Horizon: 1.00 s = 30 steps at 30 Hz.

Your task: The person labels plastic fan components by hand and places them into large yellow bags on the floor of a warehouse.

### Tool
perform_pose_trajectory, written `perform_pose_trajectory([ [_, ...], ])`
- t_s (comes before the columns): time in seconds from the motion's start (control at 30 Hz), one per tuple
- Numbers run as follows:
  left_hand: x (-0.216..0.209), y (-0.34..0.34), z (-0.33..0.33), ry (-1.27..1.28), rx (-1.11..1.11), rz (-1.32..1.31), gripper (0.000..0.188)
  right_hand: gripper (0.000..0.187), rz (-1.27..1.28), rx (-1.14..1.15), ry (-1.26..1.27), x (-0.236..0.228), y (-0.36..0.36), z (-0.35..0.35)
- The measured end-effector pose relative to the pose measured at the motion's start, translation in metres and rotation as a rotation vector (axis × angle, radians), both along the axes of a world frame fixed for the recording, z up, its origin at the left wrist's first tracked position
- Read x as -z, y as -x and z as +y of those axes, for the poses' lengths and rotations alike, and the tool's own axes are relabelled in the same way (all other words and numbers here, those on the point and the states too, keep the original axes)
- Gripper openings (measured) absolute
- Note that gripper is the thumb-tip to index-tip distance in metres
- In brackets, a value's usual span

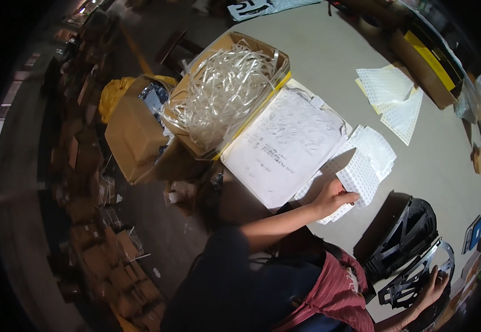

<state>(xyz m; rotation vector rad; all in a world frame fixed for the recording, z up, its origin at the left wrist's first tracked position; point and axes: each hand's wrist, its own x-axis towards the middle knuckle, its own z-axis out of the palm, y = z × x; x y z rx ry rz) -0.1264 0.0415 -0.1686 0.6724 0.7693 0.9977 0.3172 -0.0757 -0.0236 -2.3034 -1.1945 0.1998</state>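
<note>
My left hand (pixel 334 200) pinches a white sheet of small round stickers (pixel 360 178) between thumb and fingers, its edge lifted off the table. More sticker sheets (pixel 374 145) lie beneath and beyond it, beside an open notebook (pixel 285 144) with handwriting. At the lower right, my right hand (pixel 435 286) rests with bent fingers on the rim of a black openwork plastic part (pixel 403 289); its fingertips are partly hidden against the part. A second black plastic part (pixel 412 229) stands just past it on the table.
A carton of shredded clear plastic strips (pixel 224 88) stands left of the notebook, with another cardboard box (pixel 135 130) beside it. More sticker sheets (pixel 392 99) lie at the far right, near a yellow-edged carton (pixel 425 61). A blue-screened phone (pixel 472 234) is at the right edge.
</note>
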Motion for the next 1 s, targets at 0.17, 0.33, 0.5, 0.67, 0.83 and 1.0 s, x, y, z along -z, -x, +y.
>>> perform_pose_trajectory([
  [0.17,-0.005,0.001,0.002,0.005,0.0,0.029,0.034,0.028,0.127,-0.069,0.063,0.029,-0.028,-0.027],
  [0.33,-0.005,0.002,0.003,-0.034,-0.014,0.129,0.031,0.03,0.177,-0.028,0.14,0.043,-0.025,-0.043],
  [0.5,-0.006,0.001,0.003,-0.015,-0.05,0.175,0.032,0.031,0.317,0.036,0.028,0.068,-0.041,-0.049],
  [0.67,-0.014,-0.015,0.005,0.03,-0.111,0.202,0.041,0.043,0.128,0.009,-0.131,0.105,-0.057,-0.049],
  [0.83,0.02,-0.017,0.007,0.075,-0.263,0.37,0.024,0.072,0.017,0.132,0.24,0.074,-0.02,-0.023],
  [1.0,0.02,-0.004,0.014,0.107,-0.301,0.29,0.016,0.066,0.029,0.029,0.097,0.1,-0.03,-0.022],
])
